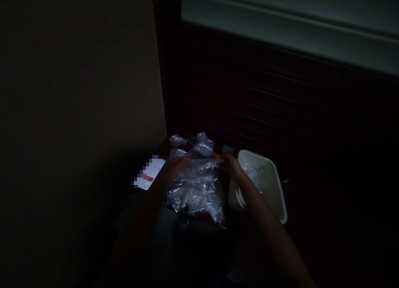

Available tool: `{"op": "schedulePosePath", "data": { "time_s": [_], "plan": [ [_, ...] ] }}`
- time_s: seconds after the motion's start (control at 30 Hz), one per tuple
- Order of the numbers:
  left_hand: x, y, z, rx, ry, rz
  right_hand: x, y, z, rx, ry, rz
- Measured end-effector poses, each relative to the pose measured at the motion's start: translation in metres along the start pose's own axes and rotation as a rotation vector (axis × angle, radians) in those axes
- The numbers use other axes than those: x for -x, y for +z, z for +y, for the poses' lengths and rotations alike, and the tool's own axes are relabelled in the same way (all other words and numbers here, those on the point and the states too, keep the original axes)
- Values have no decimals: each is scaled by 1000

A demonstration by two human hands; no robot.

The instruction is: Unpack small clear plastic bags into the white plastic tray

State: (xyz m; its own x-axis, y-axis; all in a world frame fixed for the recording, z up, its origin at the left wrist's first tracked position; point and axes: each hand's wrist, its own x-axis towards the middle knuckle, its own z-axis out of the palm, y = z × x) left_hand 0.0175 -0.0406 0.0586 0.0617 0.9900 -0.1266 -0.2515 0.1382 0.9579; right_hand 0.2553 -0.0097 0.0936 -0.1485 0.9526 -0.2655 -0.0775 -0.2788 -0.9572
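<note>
Between my hands a clear plastic bag (201, 170) is stretched out sideways. My left hand (175, 170) is closed on its left end, and my right hand (230, 165) grips the opposite end near the top corner. Darkness hides most of the fingertips. Just below the held bag lies a pile of crinkled clear plastic bags (196, 196) on a dark surface. Behind my hands sit several more crumpled clear bags (203, 146). What the bags contain, if anything, is too dim to make out.
A white plastic bin (282, 196) with clear plastic inside stands to the right, partly behind my right forearm. Left of my left hand, a phone (152, 176) shows a lit screen. A pale wall (124, 92) rises at left, dark slatted panelling (249, 92) behind.
</note>
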Motion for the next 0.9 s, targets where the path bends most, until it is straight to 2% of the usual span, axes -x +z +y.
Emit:
{"op": "schedulePosePath", "data": {
  "time_s": [0.17,0.3,0.43,0.57,0.73,0.9],
  "plan": [
    [-5,-3,-9,-211,183,-3,4,4,1,147,-86,20],
    [-9,-6,-15,-228,183,13,5,5,5,219,-119,-38],
    [-8,-6,-15,-199,148,-5,4,3,7,351,-102,-118],
    [-5,-5,-14,-193,122,-51,2,1,8,468,-179,-111],
    [-3,-3,-19,-149,-8,-113,0,1,11,470,-272,-85],
    [-2,-3,-22,-77,-159,-155,6,5,5,421,-221,-60]
  ]
}}
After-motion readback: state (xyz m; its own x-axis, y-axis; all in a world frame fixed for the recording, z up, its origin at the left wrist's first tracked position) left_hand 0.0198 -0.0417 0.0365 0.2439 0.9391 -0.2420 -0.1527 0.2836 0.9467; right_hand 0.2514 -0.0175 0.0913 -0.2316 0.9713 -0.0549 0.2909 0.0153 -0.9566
